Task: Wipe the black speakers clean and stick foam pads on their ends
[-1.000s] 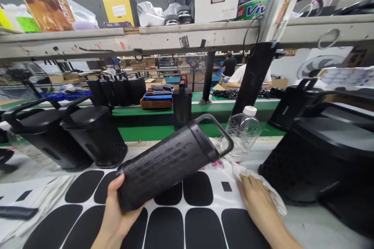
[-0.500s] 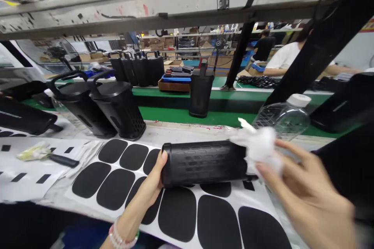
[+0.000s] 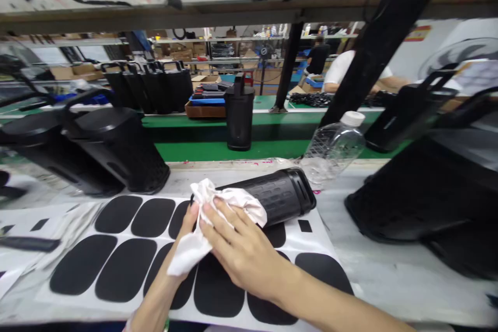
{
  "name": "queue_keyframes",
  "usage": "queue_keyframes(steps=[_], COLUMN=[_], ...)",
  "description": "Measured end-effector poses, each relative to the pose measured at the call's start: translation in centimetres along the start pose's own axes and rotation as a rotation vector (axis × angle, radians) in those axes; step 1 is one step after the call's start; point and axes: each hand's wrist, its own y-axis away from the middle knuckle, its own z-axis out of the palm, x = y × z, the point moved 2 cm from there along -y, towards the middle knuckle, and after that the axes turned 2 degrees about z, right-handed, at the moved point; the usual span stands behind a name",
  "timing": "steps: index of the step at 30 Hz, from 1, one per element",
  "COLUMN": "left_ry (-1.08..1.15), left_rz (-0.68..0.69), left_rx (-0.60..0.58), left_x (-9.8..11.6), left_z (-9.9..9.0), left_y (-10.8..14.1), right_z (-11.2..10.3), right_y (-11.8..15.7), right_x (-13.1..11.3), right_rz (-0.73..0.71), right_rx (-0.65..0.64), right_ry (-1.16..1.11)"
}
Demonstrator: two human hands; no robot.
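Observation:
A black casing (image 3: 286, 194) with rows of oblong recesses lies on its side on a sheet of black rounded pads (image 3: 125, 270). At its left end is my left hand (image 3: 189, 219), thumb visible and fingers hidden behind the casing and a crumpled white cloth (image 3: 187, 254). My right hand (image 3: 247, 251) presses that cloth on the casing's surface, fingers bent over it. The cloth covers the casing's left part, and a loose corner hangs down over my left wrist.
Two upright black casings with handles (image 3: 120, 145) stand at left; more casings (image 3: 431, 181) are at right. A clear plastic bottle (image 3: 334, 145) stands behind the work. Beyond are a green conveyor (image 3: 187, 150), another casing (image 3: 239, 116) and a person in white.
My right hand has brought the cloth leftward onto the casing. The casing is turned, its far right end now tilted upward in view. The view has shifted right.

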Motion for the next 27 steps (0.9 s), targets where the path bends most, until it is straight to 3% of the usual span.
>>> queue_keyframes(steps=[2, 4, 7, 9, 11, 15, 19, 21, 23, 27], left_ry=[-0.035, -0.098, -0.224, -0.346, -0.549, -0.963, -1.093, -1.116, -1.110, -0.906], left_rz=[-0.054, -0.018, 0.196, 0.362, 0.482, 0.522, 0.532, 0.530, 0.539, 0.530], left_rx=[0.017, 0.071, 0.125, 0.062, -0.042, -0.161, -0.273, -0.322, -0.328, -0.192], left_x=[-0.2, -0.2, 0.1, 0.5, 0.9, 1.1, 1.0, 0.9, 0.8, 0.3], left_z=[0.0, -0.2, -0.6, -0.9, -1.2, -2.0, -2.5, -2.4, -2.1, -1.6], left_y=[0.0, 0.0, 0.3, 0.7, 1.2, 2.0, 2.5, 2.7, 3.0, 3.5], right_z=[-0.8, -1.8, -3.2, -3.8, -4.1, -5.6, -8.4, -8.5, -7.0, -2.8], right_y=[0.9, 2.3, 4.9, 6.9, 9.0, 11.9, 12.5, 11.4, 9.4, 5.3], right_x=[0.1, 1.5, 5.8, 8.7, 10.4, 9.6, 8.9, 9.0, 8.3, 2.8], right_rz=[-0.053, -0.048, 0.248, 0.505, 0.661, 0.782, 1.062, 1.000, 0.782, 0.467], right_rx=[-0.063, -0.141, -0.098, 0.024, 0.104, 0.204, 0.372, 0.376, 0.265, 0.123], right_ry=[0.011, 0.052, 0.191, 0.258, 0.207, 0.013, 0.015, 0.049, 0.099, 0.120])
